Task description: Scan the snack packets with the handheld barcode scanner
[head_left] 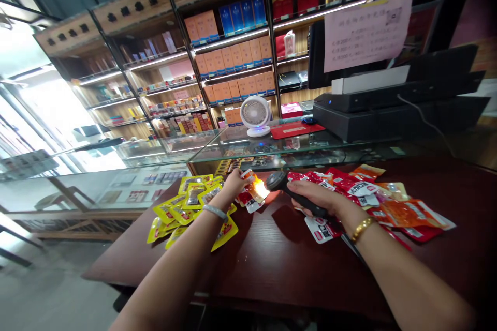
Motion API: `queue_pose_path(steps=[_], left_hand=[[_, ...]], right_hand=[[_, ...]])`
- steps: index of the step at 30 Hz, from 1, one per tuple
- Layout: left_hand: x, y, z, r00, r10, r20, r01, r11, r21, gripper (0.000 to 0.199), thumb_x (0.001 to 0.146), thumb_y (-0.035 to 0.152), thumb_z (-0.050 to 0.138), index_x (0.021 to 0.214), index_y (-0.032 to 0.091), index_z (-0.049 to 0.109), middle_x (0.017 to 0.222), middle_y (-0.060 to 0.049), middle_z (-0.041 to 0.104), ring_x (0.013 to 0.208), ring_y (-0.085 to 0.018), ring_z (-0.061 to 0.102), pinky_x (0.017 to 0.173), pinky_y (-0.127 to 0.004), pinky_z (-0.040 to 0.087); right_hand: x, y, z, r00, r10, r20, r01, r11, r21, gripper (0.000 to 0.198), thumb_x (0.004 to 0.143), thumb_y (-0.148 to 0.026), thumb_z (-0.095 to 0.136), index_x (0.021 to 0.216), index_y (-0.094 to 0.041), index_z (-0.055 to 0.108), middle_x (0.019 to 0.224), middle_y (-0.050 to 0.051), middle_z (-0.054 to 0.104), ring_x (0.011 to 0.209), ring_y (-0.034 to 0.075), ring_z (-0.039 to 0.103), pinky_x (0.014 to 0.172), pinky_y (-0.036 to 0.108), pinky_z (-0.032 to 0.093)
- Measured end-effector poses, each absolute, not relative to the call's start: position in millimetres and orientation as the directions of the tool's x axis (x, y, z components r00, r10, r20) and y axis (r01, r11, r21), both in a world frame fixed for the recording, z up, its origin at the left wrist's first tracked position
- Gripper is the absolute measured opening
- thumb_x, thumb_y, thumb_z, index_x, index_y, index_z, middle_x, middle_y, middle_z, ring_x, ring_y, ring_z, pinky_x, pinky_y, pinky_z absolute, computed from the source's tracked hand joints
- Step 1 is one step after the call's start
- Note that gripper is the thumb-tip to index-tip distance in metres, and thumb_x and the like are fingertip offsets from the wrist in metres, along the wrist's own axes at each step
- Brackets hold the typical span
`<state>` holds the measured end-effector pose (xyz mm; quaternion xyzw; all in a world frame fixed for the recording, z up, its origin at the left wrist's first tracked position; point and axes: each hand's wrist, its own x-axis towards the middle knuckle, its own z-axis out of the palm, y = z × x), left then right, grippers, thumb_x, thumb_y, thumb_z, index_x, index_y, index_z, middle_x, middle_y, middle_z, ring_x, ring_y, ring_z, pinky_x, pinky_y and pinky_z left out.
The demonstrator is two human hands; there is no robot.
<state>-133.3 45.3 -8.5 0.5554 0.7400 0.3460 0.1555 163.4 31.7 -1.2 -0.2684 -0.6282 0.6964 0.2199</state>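
Observation:
My right hand [315, 199] is wrapped round the handle of a black handheld barcode scanner [277, 181]. Bright light from its head falls on an orange snack packet [257, 186]. That packet is pinched by its left edge in my left hand [235, 184], just left of the scanner head. A red and white packet [253, 205] lies below the lit one. Several yellow snack packets [194, 194] are heaped beside my left hand. Behind and to the right of my right hand spreads a pile of red and orange packets [357, 186], partly covered by that hand.
Everything lies on a dark red wooden table [267, 264]. A glass display counter [233, 151] runs along its far side, carrying a white fan [255, 114], a red mat [297, 130] and a black cash register [361, 119]. Shelves of boxes [236, 57] line the wall.

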Motion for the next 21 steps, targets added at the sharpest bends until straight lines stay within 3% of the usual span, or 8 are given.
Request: queue_pose_path(steps=[9,14,21], left_hand=[[-141.5,34.2,-7.4,-0.327,0.939,0.110,0.733,0.178,0.657,0.031,0.068,0.033,0.074,0.088,0.016,0.056,0.074,-0.002,0.065,0.061,-0.013,0.058,0.053,-0.022,0.039],[-154.8,19.7,-4.3,-0.315,0.944,0.093,0.701,0.166,0.693,0.038,0.067,0.040,0.075,0.089,0.016,0.056,0.082,-0.004,0.068,0.074,-0.017,0.063,0.060,-0.023,0.044],[-157.9,5.8,-2.6,-0.279,0.953,0.115,0.690,0.116,0.714,0.038,0.072,0.041,0.074,0.094,0.015,0.057,0.088,-0.005,0.069,0.077,-0.016,0.064,0.063,-0.023,0.045]], right_hand=[[163.4,30.5,-0.9,-0.772,0.628,-0.093,0.022,-0.121,-0.992,0.043,0.085,-0.063,0.056,0.085,-0.021,0.046,0.054,-0.005,0.061,0.028,0.006,0.047,0.027,0.015,0.032],[156.1,22.6,-2.8,-0.787,0.606,-0.113,0.055,-0.113,-0.992,0.047,0.081,-0.067,0.057,0.088,-0.021,0.046,0.053,-0.006,0.061,0.025,0.006,0.044,0.026,0.015,0.030],[135.8,-13.9,6.9,-0.787,0.610,-0.092,0.083,-0.043,-0.996,0.048,0.082,-0.066,0.057,0.097,-0.021,0.049,0.057,-0.007,0.059,0.028,0.006,0.046,0.027,0.015,0.032]])
